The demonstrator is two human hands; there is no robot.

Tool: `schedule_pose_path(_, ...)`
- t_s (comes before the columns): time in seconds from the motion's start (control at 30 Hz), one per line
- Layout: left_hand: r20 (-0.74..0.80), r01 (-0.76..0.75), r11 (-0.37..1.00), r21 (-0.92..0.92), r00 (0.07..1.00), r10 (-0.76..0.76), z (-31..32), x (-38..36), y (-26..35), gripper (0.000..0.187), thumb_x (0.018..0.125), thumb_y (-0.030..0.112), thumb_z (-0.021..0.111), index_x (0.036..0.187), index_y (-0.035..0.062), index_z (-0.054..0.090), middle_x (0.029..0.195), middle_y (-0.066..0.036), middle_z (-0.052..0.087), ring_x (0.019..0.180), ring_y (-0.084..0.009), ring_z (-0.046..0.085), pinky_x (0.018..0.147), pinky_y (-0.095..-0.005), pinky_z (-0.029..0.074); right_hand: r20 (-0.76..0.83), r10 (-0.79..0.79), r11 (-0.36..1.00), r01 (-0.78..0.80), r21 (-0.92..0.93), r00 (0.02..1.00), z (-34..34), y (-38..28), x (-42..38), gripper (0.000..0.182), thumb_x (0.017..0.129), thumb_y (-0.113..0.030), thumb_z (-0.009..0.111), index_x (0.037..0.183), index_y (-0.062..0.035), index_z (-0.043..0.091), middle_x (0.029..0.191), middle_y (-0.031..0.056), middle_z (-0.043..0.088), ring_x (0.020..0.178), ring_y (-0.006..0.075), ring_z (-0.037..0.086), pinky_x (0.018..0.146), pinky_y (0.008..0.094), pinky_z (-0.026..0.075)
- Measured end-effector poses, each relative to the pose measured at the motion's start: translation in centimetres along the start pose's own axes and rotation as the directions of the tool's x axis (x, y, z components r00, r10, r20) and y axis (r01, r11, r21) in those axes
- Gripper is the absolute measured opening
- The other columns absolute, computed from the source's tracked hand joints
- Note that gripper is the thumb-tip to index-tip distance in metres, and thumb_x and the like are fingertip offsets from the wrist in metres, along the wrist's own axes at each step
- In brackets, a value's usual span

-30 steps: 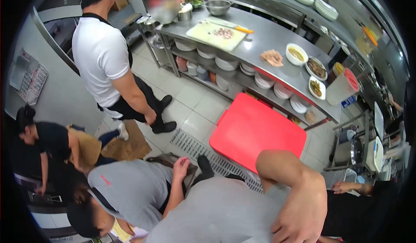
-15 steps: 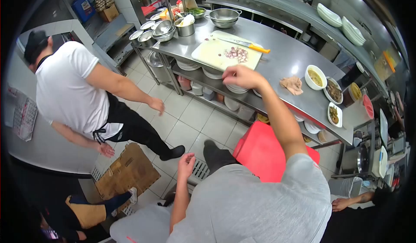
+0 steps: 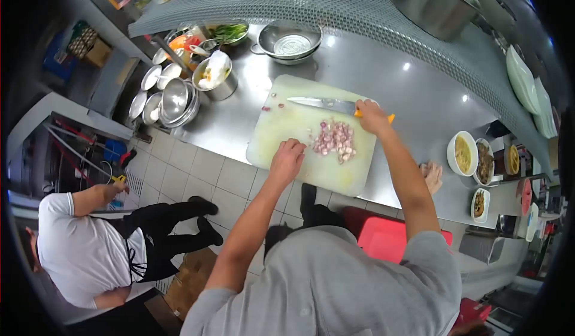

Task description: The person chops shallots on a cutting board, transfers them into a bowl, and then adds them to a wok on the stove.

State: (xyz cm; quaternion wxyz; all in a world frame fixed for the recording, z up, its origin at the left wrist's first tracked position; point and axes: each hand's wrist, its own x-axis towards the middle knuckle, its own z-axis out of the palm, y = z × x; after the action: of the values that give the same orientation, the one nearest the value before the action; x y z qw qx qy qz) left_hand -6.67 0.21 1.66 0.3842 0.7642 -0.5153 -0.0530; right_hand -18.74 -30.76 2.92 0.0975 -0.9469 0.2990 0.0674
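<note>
My right hand (image 3: 372, 118) is wrapped round the orange handle of a knife (image 3: 323, 103), whose blade lies flat across the upper part of a pale cutting board (image 3: 272, 133). Below the blade, chopped shallots (image 3: 334, 140) are heaped on the board, with a few small bits near its left side. My left hand (image 3: 288, 156) rests at the board's front left edge, fingers bent and close together; whether anything is under the fingertips cannot be made out.
Behind the board stand a metal colander (image 3: 290, 41) and a pot (image 3: 217, 84); stacked bowls (image 3: 175, 101) are at left. A cloth (image 3: 430, 176) and food bowls (image 3: 462, 154) are at right. A mesh shelf (image 3: 359, 13) overhangs the counter. A person (image 3: 90, 240) stands at left.
My right hand has moved to the knife and taken its handle. My left hand has come up onto the board. The view is closer to the counter, and the person at left has turned away.
</note>
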Motion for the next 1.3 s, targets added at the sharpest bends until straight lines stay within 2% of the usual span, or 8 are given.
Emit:
schedule_pose_path(0.1, 0.113, -0.132, 0.991, 0.023, 0.985, 0.129, 1.8, 2.1, -3.7, 0.023, 0.079, -0.003, 0.067, 0.1, 0.0052, 0.068, 0.099, -0.01, 0.061, 0.091, -0.0324, 0.058, 0.081, -0.0409, 0.05, -0.034, -0.17, 0.977, 0.173, 0.122, 0.985, 0.5, 0.8, 0.7, 0.033, 0.081, -0.01, 0.062, 0.112, -0.0118, 0.053, 0.111, 0.0133, 0.058, 0.108, 0.0334, 0.058, 0.085, 0.0478, 0.05)
schedule_pose_path(0.23, 0.168, -0.195, 0.974, -0.115, 0.963, 0.212, 0.7, 5.6, -4.0, 0.017, 0.078, 0.0, 0.066, 0.094, 0.0067, 0.07, 0.096, -0.008, 0.06, 0.091, -0.0299, 0.057, 0.08, -0.0395, 0.049, -0.04, -0.02, 0.936, 0.033, 0.351, 0.999, -1.3, -0.4, -3.5, 0.038, 0.079, -0.008, 0.064, 0.114, -0.0135, 0.051, 0.104, 0.0138, 0.06, 0.099, 0.0326, 0.06, 0.084, 0.0421, 0.049)
schedule_pose_path(0.4, 0.35, -0.449, 0.868, -0.211, 0.795, 0.496, 4.0, 14.1, -5.8, 0.015, 0.078, 0.001, 0.062, 0.089, 0.007, 0.07, 0.094, -0.007, 0.061, 0.091, -0.0293, 0.057, 0.08, -0.0394, 0.048, -0.003, 0.477, 0.466, -0.25, 0.849, 0.879, 1.1, -5.4, -12.1, 0.03, 0.089, -0.021, 0.064, 0.11, -0.0056, 0.049, 0.072, 0.0143, 0.06, 0.066, 0.0273, 0.06, 0.063, 0.0396, 0.047)
schedule_pose_path(0.43, 0.462, -0.547, 0.81, -0.21, 0.675, 0.575, 4.6, 15.2, -6.3, 0.015, 0.077, 0.002, 0.061, 0.088, 0.0064, 0.07, 0.093, -0.007, 0.061, 0.092, -0.0295, 0.057, 0.08, -0.0394, 0.048, -0.003, 0.509, 0.46, -0.269, 0.846, 0.861, 1.1, -7.1, -13.7, 0.03, 0.089, -0.021, 0.064, 0.11, -0.0056, 0.049, 0.072, 0.0143, 0.06, 0.066, 0.0273, 0.06, 0.063, 0.0396, 0.047)
schedule_pose_path(0.53, 0.49, -0.562, 0.809, -0.173, 0.663, 0.566, 4.0, 17.2, -9.3, 0.017, 0.075, 0.001, 0.06, 0.089, 0.0063, 0.07, 0.092, -0.008, 0.061, 0.093, -0.0294, 0.057, 0.08, -0.039, 0.048, 0.176, 0.587, 0.225, -0.368, 0.902, 0.79, 0.8, -11.9, -16.6, 0.029, 0.094, -0.026, 0.061, 0.111, -0.0053, 0.048, 0.072, 0.0126, 0.058, 0.066, 0.0216, 0.059, 0.061, 0.0385, 0.046)
schedule_pose_path(0.77, 0.42, -0.375, 0.888, -0.265, 0.784, 0.457, -3.5, 12.0, -13.0, 0.006, 0.079, 0.002, 0.069, 0.083, 0.0021, 0.066, 0.089, -0.01, 0.062, 0.086, -0.0321, 0.059, 0.078, -0.0421, 0.048, 0.197, 0.387, 0.504, -0.385, 0.773, 0.901, 4.2, -18.6, -17.2, 0.028, 0.097, -0.026, 0.059, 0.111, -0.0048, 0.048, 0.08, 0.0245, 0.062, 0.077, 0.0438, 0.061, 0.068, 0.046, 0.046)
schedule_pose_path(1.17, 0.367, -0.439, 0.771, -0.461, 0.697, 0.616, 2.6, 12.0, -9.0, 0.01, 0.078, 0.002, 0.072, 0.087, 0.0038, 0.068, 0.091, -0.008, 0.063, 0.087, -0.0289, 0.059, 0.078, -0.0399, 0.048, -0.077, 0.6, 0.676, -0.453, 0.581, 0.796, 5.7, -22.0, -14.9, 0.023, 0.095, -0.019, 0.057, 0.106, -0.0032, 0.043, 0.082, 0.027, 0.064, 0.083, 0.0485, 0.061, 0.071, 0.0564, 0.047)
schedule_pose_path(1.3, 0.325, -0.472, 0.715, -0.516, 0.664, 0.673, 2.9, 12.2, -9.4, 0.011, 0.077, -0.001, 0.069, 0.086, 0.0051, 0.067, 0.09, -0.008, 0.062, 0.087, -0.0288, 0.058, 0.077, -0.0396, 0.047, 0.017, 0.612, 0.676, -0.534, 0.508, 0.791, 5.3, -23.1, -13.7, 0.023, 0.097, -0.021, 0.053, 0.106, -0.0025, 0.044, 0.086, 0.0257, 0.065, 0.081, 0.0474, 0.063, 0.073, 0.0562, 0.049)
